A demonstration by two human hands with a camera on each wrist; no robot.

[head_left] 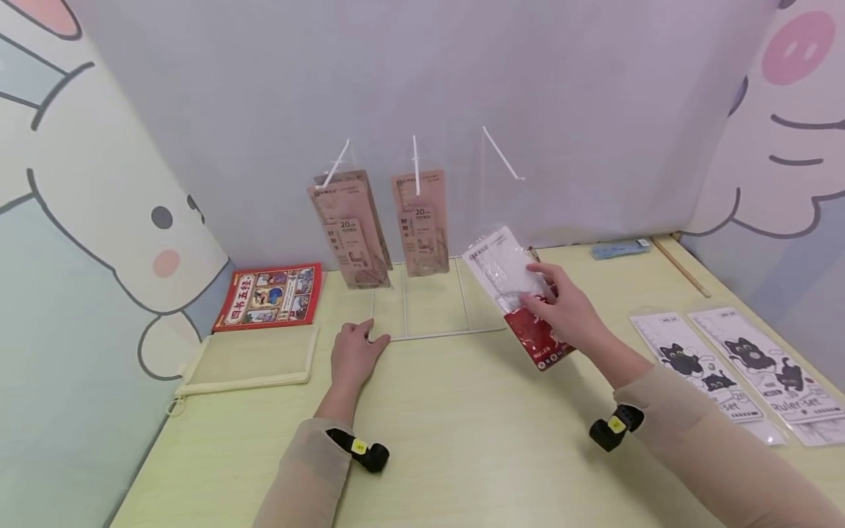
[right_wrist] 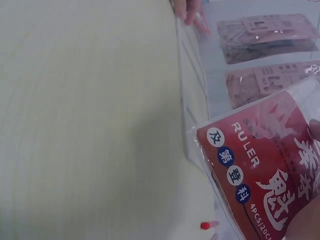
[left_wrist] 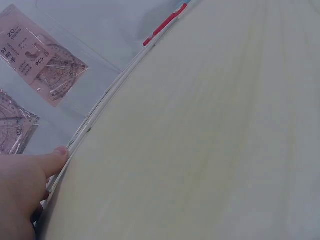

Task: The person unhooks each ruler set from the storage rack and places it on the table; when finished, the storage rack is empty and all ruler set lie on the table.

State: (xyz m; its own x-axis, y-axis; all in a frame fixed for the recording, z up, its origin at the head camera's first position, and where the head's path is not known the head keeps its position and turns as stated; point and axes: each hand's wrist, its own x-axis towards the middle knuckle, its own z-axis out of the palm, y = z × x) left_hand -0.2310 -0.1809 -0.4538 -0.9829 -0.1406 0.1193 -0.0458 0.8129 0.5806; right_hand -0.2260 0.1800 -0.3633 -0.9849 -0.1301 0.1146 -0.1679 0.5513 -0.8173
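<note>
Right sleeve (head_left: pixel 719 440) nearest, red pack (head_left: pixel 535 341) held aloft

Just past that cuff, the right hand (head_left: pixel 564 312) holds the red pack over the table (head_left: pixel 462 440), near the rack's (head_left: pixel 449 335) front right corner. Its grip pinches one long side, thumb across the front, which I'd guess is to leave the top end free; that end tilts up and leftward, below the right hook (head_left: pixel 503 152).

The left hand (head_left: pixel 353 356) has its grip pinching the wire at the rack's front left corner, probably to stop so light a frame sliding. Pink packs (head_left: pixel 420 227) hang by their tops from the left and middle hooks, fronts outward, presumably to be read.

Toward the table's left edge lie the book (head_left: pixel 273 297) and, before it, the pouch (head_left: pixel 254 359), apparently kept clear of the arms. Two cat packs (head_left: pixel 700 367) lie flat by the right edge, seemingly within that arm's easy reach.
</note>
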